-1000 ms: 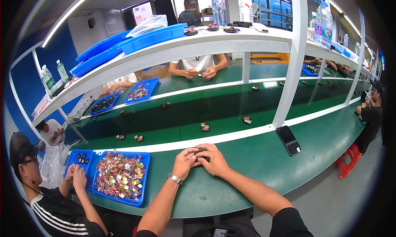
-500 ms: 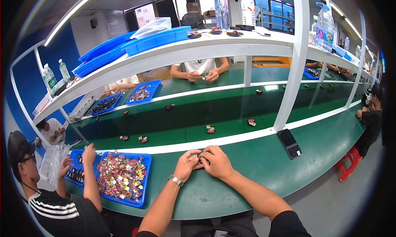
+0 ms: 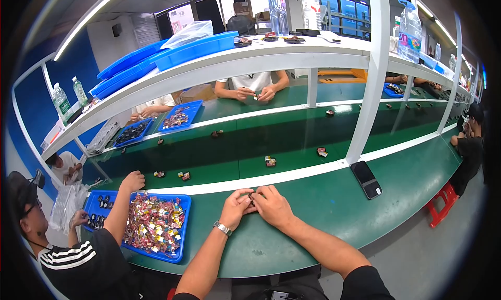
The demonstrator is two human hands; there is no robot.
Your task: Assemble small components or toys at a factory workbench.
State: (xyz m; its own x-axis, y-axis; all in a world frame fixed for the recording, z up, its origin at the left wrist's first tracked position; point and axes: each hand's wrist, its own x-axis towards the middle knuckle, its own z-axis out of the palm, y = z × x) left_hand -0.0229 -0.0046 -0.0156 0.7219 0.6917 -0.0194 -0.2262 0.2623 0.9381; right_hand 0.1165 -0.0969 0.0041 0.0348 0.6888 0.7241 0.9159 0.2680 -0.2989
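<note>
Both my hands meet over the green worktop, near the white rail. My left hand [image 3: 236, 210], with a metal watch [image 3: 223, 228] on its wrist, has its fingers closed round a small dark part [image 3: 252, 200]. From the other side my right hand [image 3: 272, 208] pinches the same part with bent fingertips. Most of that part is hidden by the fingers, so its kind does not show. To the left of my hands lies a blue tray [image 3: 183, 216] heaped with small wired pieces in red, white and yellow.
A co-worker's hand [image 3: 133, 181] reaches toward the belt at left, beside a second blue tray [image 3: 94, 200] of black parts. Small assemblies [image 3: 270, 162] ride on the green belt [image 3: 224, 161] past the white rail. A phone [image 3: 366, 180] lies right, near a white post [image 3: 365, 107].
The assemblies on the belt have shifted slightly right. The co-worker's hand at left has moved from above the tray toward the belt. My hands stay almost in place, still on the small dark part.
</note>
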